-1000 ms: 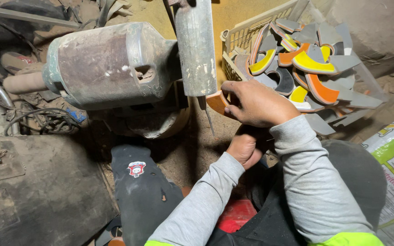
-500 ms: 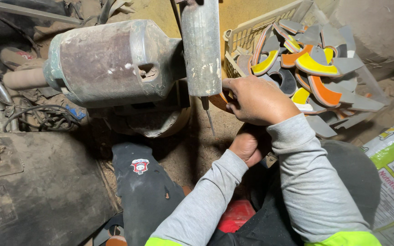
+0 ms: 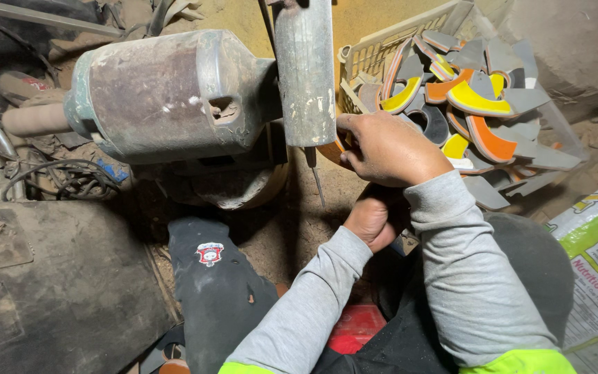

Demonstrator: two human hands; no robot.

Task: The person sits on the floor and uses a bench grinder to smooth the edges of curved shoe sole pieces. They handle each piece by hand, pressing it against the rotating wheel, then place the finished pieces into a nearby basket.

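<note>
Beside the grey metal wheel guard (image 3: pixel 304 73) of a dusty bench grinder, the right hand (image 3: pixel 389 149) presses a small orange curved piece (image 3: pixel 331 151) up against the hidden wheel, the fingers (image 3: pixel 354 125) curled shut around it so that only a sliver of orange shows between knuckles and guard. The left hand (image 3: pixel 372 220) sits lower, tucked under the right wrist, and whether it is closed on anything I cannot tell, since the right forearm covers most of it. The worn green-grey motor housing (image 3: pixel 167 93) lies just to the left of the guard, and behind the hands a cream plastic basket (image 3: pixel 375 48) holds a heap of grey, yellow and orange curved sole pieces (image 3: pixel 479 104). The main risk, as I judge it, is how close the fingertips stand to the wheel: the piece is small, and if it snags or slips, the fingers could be drawn against the abrasive face. A grab by the wheel could also throw the piece out, down toward the lap or the dirt floor (image 3: pixel 292 221). The grey long sleeves (image 3: pixel 472 263) end near the guard, and a loose cuff could catch if the wrist drifts forward. A thin metal rod (image 3: pixel 316 180) hangs down just under the guard, close to the right hand, and could jab the knuckles if the hand drops. Dust and poor light around the guard make it hard to see the contact point, so pressure may be misjudged.
</note>
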